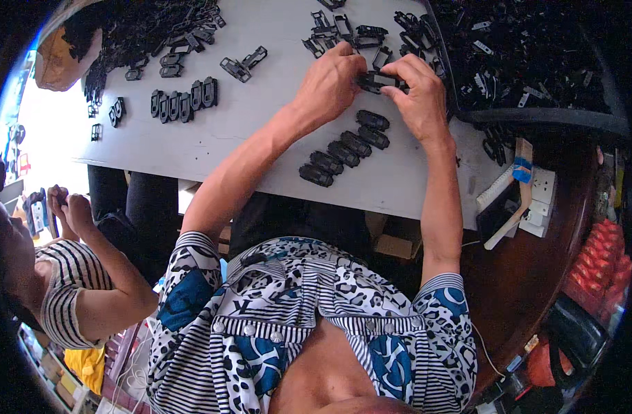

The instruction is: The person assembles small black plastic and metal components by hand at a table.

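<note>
Both my hands reach over the white table. Between them is a small black plastic housing (379,83) with a rectangular opening. My right hand (421,93) is closed on its right end, thumb below and fingers above. My left hand (333,77) has its fingers curled at the left end, partly hiding that end. Just below my hands, several black oval housings (356,143) lie in a slanting row. Beyond my hands are loose open black frames (342,26), scattered near the far edge.
A black tray (537,117) full of small dark and metal parts borders the right side. At the left stand a row of black housings (185,105) and a big dark heap (150,27). A power strip (540,200) lies at the right; another person (88,276) sits at my left.
</note>
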`<state>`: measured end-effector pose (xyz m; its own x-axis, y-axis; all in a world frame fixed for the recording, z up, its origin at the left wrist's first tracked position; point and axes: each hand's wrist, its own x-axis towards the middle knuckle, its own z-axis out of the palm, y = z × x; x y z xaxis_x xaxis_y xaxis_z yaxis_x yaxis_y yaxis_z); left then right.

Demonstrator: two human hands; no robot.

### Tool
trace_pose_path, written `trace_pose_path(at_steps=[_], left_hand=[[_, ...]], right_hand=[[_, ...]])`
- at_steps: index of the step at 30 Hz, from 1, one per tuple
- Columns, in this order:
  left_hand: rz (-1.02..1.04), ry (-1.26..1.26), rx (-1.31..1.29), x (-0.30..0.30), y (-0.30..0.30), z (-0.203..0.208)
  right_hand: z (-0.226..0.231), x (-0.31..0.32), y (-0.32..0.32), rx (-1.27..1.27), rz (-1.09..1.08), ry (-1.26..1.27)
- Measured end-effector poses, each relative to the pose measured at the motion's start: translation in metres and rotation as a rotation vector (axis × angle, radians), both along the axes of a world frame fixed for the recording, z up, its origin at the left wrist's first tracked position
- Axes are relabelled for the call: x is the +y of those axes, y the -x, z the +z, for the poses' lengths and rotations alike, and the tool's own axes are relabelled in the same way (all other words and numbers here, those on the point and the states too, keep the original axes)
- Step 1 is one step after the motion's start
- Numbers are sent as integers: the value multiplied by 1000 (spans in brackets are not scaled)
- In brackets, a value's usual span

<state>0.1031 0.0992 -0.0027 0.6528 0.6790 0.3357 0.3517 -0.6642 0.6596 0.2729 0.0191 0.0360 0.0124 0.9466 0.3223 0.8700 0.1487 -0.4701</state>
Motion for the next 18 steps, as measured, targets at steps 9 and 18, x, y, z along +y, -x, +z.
trace_pose_path(at_steps=[9,18], left_hand=[[28,14,-35,1,-1,-3],[-22,4,-8,5,6,-2]], right_hand=[[-6,1,10,-75,28,-17],[-9,7,13,-244,67,14]])
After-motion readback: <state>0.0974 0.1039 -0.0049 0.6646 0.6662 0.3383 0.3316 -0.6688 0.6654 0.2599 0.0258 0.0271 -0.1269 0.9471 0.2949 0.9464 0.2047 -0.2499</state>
